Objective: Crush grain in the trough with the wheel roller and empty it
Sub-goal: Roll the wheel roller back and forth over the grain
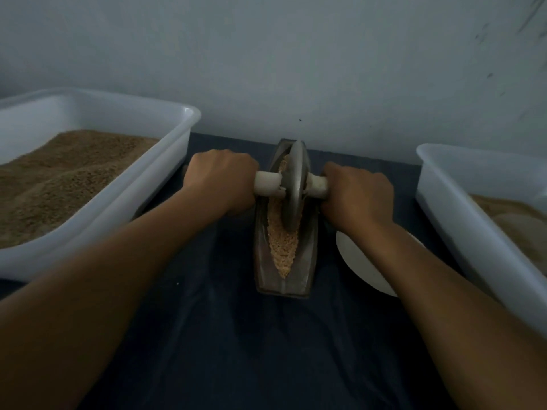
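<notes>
Your fingers are curled tight around the pale cylindrical handle (268, 184) of the grey metal wheel roller (296, 184) — your left hand (220, 180) grips the left end, your right hand (356, 193) the right end, knuckles up. You have the disc standing upright in the narrow, boat-shaped grey metal trough (285, 279), toward its far half. Tan crushed grain (284, 250) fills the groove, showing both before and beyond the wheel. The trough lies lengthwise on the dark blue cloth-covered surface (236, 335), pointing at the wall. A white round plate (359, 261) sits just right of it, partly under your right forearm. White plastic tubs flank you — the left tub (165, 184) heaped with brown grain, the right tub (450, 202) holding paler meal.
</notes>
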